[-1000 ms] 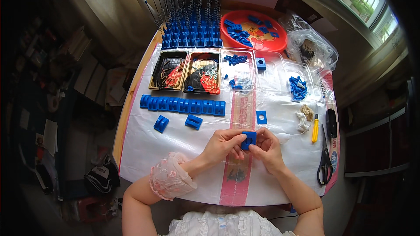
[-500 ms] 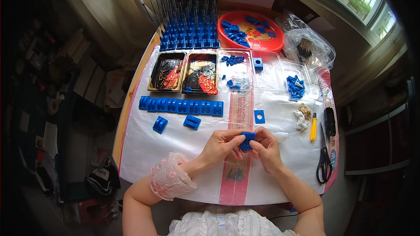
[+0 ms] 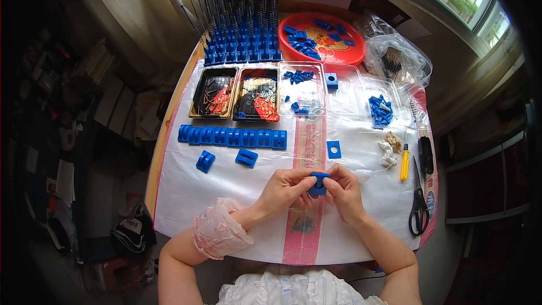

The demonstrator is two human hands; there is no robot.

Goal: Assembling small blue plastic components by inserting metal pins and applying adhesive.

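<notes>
Between both hands I hold a small blue plastic part (image 3: 319, 184) over the pink stripe of the table cover. My left hand (image 3: 287, 190) pinches its left side, thumb on the face. My right hand (image 3: 343, 190) grips the right side in the same way, with its thumb pressed on the part. The fingers behind it are partly hidden. Just beyond my right hand lies a flat blue plate with a round hole (image 3: 333, 149). Two loose blue slotted parts, one (image 3: 205, 161) further left and another (image 3: 246, 158) nearer, lie in front of a row of similar blue pieces (image 3: 232, 136).
Black trays (image 3: 214, 93) of screws and small metal bits stand beyond the row, beside clear trays (image 3: 303, 89) with blue pieces. Behind are upright spring-and-rod assemblies (image 3: 243, 39) and a red basin (image 3: 353, 56). A yellow screwdriver (image 3: 404, 166) and black scissors (image 3: 418, 209) lie at right.
Both hands stay almost in place, still pinching the blue part. The whole view has shifted very slightly; nothing else has visibly moved.
</notes>
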